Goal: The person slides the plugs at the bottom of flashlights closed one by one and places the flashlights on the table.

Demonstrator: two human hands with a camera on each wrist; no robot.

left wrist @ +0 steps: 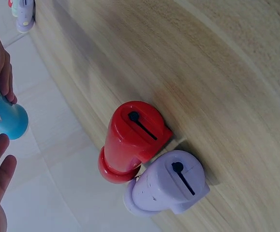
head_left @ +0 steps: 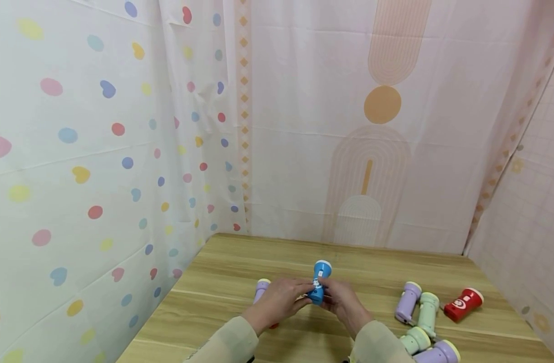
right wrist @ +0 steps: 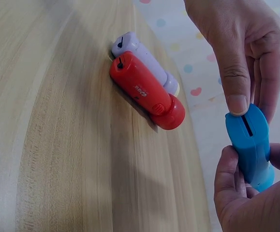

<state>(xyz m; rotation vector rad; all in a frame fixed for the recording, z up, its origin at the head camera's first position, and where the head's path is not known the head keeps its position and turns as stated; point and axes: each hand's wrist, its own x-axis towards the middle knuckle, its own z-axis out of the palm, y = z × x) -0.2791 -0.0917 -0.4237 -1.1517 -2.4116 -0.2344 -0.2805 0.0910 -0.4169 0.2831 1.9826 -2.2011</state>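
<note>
Above the bench (head_left: pixel 204 282), the right hand (head_left: pixel 346 304) curls its fingers around the blue torch (head_left: pixel 320 287), and the left hand (head_left: pixel 282 301) pinches its tail end. From it, the purple torch (head_left: pixel 261 288) lies toward 9 o'clock, beside the red torch (left wrist: pixel 130 140); more torches (head_left: pixel 427 312) lie between 3 and 4 o'clock.

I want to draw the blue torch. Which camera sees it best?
The head view: the blue torch shows from rim to end, white picture too, with the left hand and right hand at its sides. The right wrist view is closer, but shows mainly its slotted end. The left wrist view cuts it off.
</note>
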